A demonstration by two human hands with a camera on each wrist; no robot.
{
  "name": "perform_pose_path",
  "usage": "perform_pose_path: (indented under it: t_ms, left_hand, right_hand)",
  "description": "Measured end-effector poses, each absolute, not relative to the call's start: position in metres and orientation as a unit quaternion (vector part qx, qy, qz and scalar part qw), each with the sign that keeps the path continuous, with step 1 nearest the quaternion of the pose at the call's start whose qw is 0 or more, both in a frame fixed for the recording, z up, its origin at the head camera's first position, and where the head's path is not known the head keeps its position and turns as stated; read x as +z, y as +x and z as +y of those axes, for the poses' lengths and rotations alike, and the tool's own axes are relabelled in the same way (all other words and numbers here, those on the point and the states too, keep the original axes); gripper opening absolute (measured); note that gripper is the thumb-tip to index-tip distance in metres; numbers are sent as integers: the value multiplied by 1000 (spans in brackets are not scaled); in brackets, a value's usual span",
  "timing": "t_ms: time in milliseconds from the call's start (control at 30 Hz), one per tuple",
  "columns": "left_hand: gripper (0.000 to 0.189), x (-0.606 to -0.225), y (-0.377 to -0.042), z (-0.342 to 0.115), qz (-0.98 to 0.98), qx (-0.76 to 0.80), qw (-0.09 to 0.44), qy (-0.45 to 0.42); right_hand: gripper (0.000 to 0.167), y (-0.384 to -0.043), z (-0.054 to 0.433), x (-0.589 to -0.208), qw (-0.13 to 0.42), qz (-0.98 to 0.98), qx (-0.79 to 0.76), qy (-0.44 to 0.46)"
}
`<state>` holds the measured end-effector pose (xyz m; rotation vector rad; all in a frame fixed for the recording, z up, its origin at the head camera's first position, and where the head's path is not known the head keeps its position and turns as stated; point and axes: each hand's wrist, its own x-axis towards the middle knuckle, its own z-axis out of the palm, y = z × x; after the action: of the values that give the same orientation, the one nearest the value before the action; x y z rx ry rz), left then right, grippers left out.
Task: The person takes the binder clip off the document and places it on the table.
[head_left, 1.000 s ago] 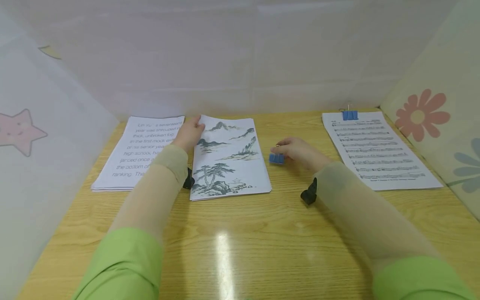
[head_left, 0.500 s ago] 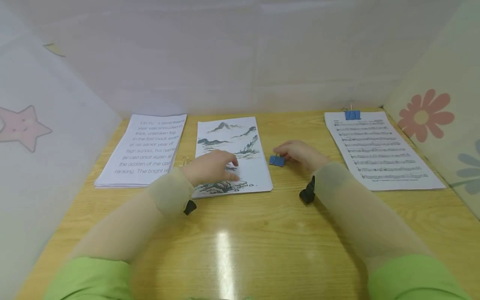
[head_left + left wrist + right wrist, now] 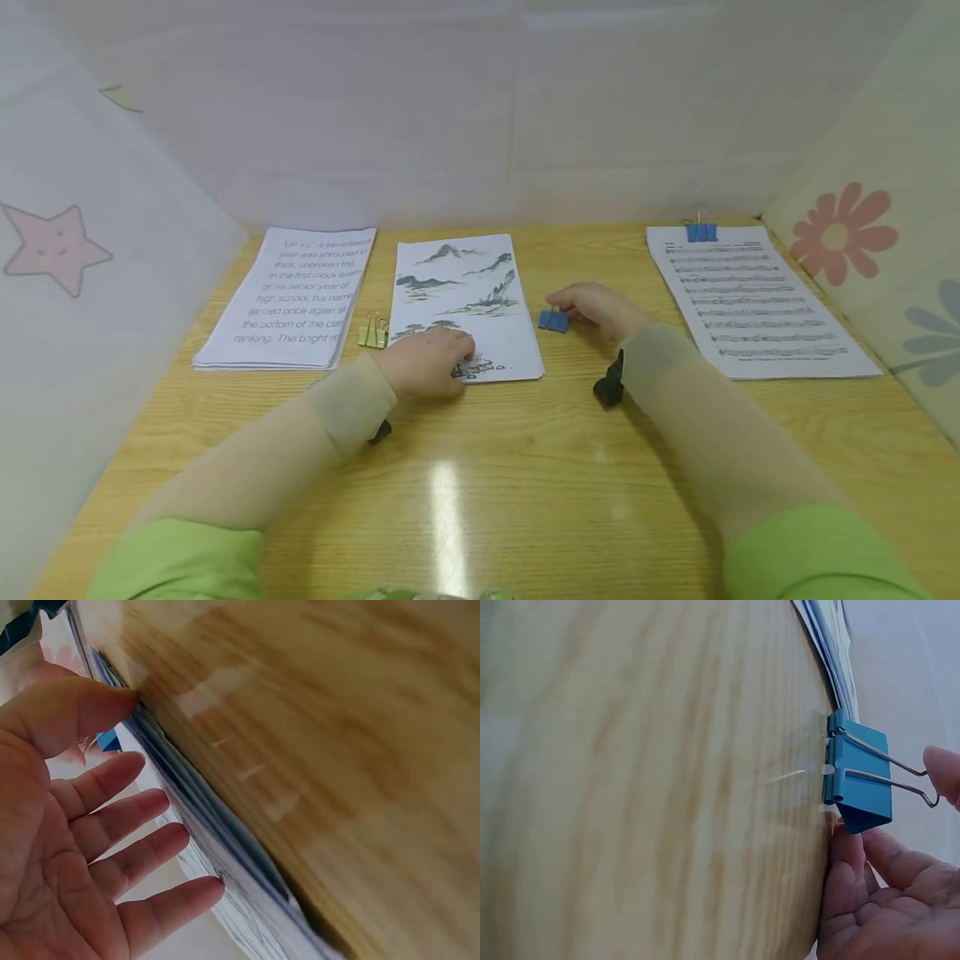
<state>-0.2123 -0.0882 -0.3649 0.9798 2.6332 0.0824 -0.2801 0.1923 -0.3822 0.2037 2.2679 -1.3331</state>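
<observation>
Gold clip (image 3: pixel 372 337) sits between text pages (image 3: pixel 288 300) and landscape sheets (image 3: pixel 468 287)

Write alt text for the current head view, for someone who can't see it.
A person's left hand covers the near left corner of a landscape-print stack, while the right hand holds a blue binder clip right of it. A gold clip sits between that stack and a text stack; at right, sheet music bears another blue clip at its top.

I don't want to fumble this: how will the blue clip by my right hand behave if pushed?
The blue clip probably won't roll, given its flat, wedge-shaped sides. Its folded body suggests stiffness, but the thin wire handles might swing.
</observation>
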Motion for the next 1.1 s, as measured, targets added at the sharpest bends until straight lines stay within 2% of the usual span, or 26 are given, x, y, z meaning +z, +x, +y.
perform_pose_path:
  t_ms: [167, 500, 667, 867, 1100]
  left_hand:
    - [29, -368, -216, -95, 932, 29, 153, 328]
    - [31, -368, -217, -98, 934, 41, 154, 320]
    - [33, -370, -217, -95, 934, 54, 164, 313]
    - [31, -369, -215, -97, 935, 62, 170, 305]
    - [30, -368, -214, -106, 935, 81, 158, 306]
  right_hand:
    - [53, -282, 191, -383, 247, 828, -497, 78]
    - [55, -282, 192, -383, 241, 814, -523, 77]
    - [65, -276, 206, -380, 245, 785, -567, 49]
    - [74, -266, 240, -354, 237, 833, -500, -2]
    - [85, -270, 326, -332, 218, 854, -472, 35]
